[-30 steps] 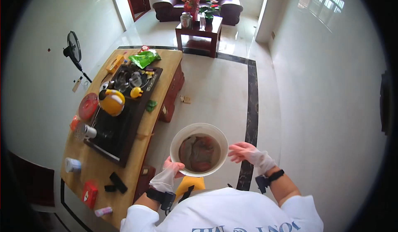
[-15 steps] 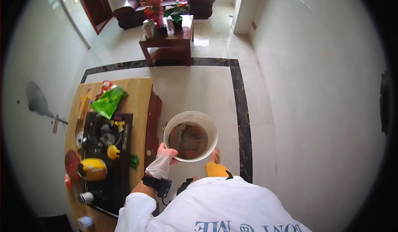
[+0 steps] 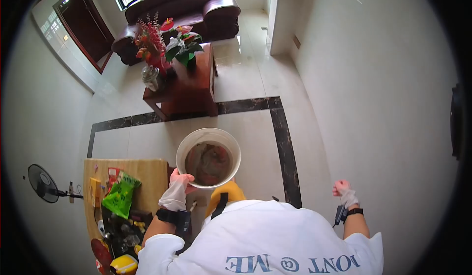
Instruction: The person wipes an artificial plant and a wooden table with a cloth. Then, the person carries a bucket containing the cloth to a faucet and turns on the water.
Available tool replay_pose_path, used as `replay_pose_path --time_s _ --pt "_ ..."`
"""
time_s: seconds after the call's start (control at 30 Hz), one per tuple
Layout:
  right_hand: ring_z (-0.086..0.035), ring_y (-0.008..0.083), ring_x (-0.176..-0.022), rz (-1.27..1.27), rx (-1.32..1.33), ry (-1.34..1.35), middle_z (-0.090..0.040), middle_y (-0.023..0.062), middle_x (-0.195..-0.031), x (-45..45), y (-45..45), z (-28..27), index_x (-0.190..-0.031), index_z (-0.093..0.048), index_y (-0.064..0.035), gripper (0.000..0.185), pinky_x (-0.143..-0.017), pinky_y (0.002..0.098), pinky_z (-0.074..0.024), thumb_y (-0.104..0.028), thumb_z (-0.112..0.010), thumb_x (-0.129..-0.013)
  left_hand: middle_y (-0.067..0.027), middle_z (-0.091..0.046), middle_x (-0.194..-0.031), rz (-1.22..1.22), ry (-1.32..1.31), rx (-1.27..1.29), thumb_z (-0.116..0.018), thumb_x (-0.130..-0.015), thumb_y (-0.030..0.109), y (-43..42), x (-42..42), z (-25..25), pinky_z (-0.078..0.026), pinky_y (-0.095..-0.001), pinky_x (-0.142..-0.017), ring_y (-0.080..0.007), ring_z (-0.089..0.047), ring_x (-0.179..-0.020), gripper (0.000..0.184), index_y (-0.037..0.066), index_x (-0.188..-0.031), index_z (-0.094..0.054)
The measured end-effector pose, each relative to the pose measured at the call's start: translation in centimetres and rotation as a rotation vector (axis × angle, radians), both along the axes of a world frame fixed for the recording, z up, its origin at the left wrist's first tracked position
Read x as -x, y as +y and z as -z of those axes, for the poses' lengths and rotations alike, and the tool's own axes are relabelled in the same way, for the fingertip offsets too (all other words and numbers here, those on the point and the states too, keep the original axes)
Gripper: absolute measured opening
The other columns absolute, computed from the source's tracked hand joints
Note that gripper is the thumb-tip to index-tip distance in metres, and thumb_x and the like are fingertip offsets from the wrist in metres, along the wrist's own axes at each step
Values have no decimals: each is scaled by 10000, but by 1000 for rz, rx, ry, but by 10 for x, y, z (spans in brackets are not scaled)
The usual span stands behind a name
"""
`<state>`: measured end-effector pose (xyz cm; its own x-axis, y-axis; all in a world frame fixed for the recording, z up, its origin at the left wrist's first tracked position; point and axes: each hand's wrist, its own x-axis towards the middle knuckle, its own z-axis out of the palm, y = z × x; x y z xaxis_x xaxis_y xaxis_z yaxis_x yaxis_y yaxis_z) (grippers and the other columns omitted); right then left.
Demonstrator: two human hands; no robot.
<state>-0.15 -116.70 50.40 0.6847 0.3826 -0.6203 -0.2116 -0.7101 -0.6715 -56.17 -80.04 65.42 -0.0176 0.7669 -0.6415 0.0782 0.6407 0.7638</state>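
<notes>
A white bucket hangs in front of my body, with dark murky water and some cloth-like, reddish and grey matter inside. My left hand, in a thin translucent glove, grips its left rim, thumb over the edge. Out to the right, away from the bucket, my right hand is gloved too, its fingers curled in with nothing visible in them. Dark devices are strapped to both wrists.
At lower left stands a wooden table with a green bag and a yellow kettle. Ahead are a low red-brown table with plants and a dark sofa. A fan stands far left, a wall right.
The view has moved forward, bringing the low table closer while the wooden table slides down and back. My right hand left the bucket's side, dropped out of view, and now shows far right, curled.
</notes>
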Motion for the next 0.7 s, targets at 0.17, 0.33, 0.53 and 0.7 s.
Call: replay_pose_path --time_s 0.17,0.33,0.53,0.7 --pt "-585 113 -544 -63 -160 -94 -617 43 -743 -58 171 -1 -943 -617 -24 189 -473 290 -527 -212 -593 -943 -119 -624 -1042 64 58 5 -565 -717 -83 137 -60 7 -658 -498 -692 -309 -693 -888 509 51 -1207 -543" --pt "-653 180 -580 -210 94 118 -670 77 -746 -75 232 32 -894 -644 -61 161 -523 376 -569 -220 -637 -915 -156 -610 -1036 82 20 -5 -547 -704 -100 263 -149 1 -655 -515 -688 -333 -696 -863 514 25 -1201 -520" --pt "-678 225 -644 -505 437 65 -684 92 -786 -75 221 13 -902 -647 -55 189 -591 395 -599 -244 -655 -909 -139 -606 -1032 128 15 45 -540 -707 -95 414 -247 1 -652 -516 -719 -311 -690 -874 511 31 -1202 -519" --pt "-673 225 -640 -706 552 -170 -686 95 -803 -144 275 15 -910 -645 -53 189 -585 399 -599 -242 -655 -911 -145 -586 -1069 151 -39 33 -547 -718 -78 530 -345 -17 -654 -489 -738 -311 -678 -907 493 22 -1200 -516"
